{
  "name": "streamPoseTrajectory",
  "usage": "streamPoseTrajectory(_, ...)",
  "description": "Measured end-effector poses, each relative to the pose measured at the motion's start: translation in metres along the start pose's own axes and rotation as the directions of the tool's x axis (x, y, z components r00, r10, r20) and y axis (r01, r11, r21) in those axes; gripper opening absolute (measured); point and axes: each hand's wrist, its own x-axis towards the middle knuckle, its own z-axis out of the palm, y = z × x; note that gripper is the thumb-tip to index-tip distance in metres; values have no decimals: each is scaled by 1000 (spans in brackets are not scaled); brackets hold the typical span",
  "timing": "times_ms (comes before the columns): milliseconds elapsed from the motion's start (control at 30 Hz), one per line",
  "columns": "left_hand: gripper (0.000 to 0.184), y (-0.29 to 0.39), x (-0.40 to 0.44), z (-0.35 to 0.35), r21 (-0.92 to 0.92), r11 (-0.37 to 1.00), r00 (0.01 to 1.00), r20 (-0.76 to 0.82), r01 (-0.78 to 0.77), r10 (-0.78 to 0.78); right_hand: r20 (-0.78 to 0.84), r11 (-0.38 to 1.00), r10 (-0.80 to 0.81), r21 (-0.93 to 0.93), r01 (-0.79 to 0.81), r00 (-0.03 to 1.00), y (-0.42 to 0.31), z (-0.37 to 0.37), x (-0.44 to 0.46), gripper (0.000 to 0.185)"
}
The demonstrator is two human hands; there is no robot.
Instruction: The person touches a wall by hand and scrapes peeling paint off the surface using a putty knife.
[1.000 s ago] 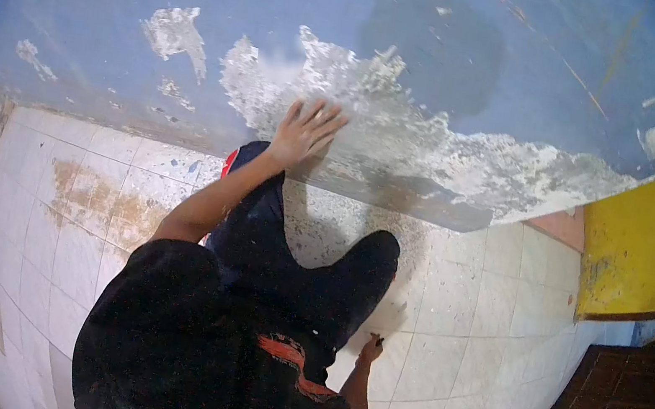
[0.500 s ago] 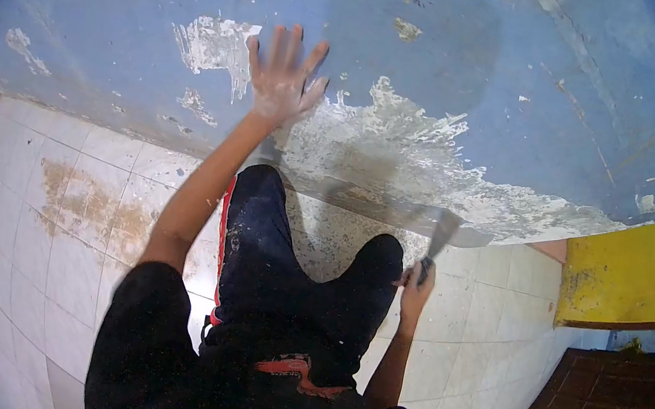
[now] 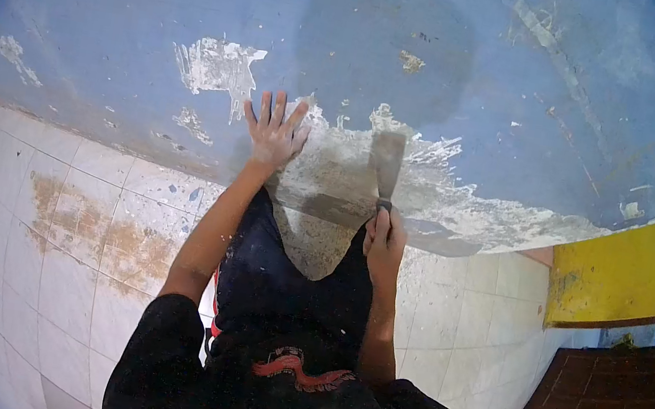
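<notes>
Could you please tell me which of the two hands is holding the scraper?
The right hand grips the scraper; the left hand is spread open and holds no tool.

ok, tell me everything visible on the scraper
The scraper has a flat, dull grey blade, metal by its look, flaring from a narrow neck to a broad straight end. Its dark handle is mostly hidden in the right hand, which grips it. The blade points away from the person, before the wall's pale bare patch; whether its edge touches can't be told.
</notes>
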Motion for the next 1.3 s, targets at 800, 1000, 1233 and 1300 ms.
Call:
streamPoseTrajectory(800, 43, 113, -150, -106, -149, 776, 352, 931, 613, -99, -80, 910, -162, -399, 117, 984, -25, -8, 11, 26)
streamPoseTrajectory(1000, 41, 105, -157, -100, -160, 662, 343, 927, 732, -155, -34, 897, -69, -440, 47, 997, -21, -28, -13, 26)
streamPoseTrajectory(1233, 43, 105, -153, -100, -194, 626, 348, 928, 755, -132, -4, 915, -183, -367, 169, 983, -25, -9, 4, 28)
streamPoseTrajectory(1300, 46, 104, -137, -105, -204, 431, 267, 959, 879, -92, 13, 919, -182, -353, 175, 983, -13, -17, -8, 29)
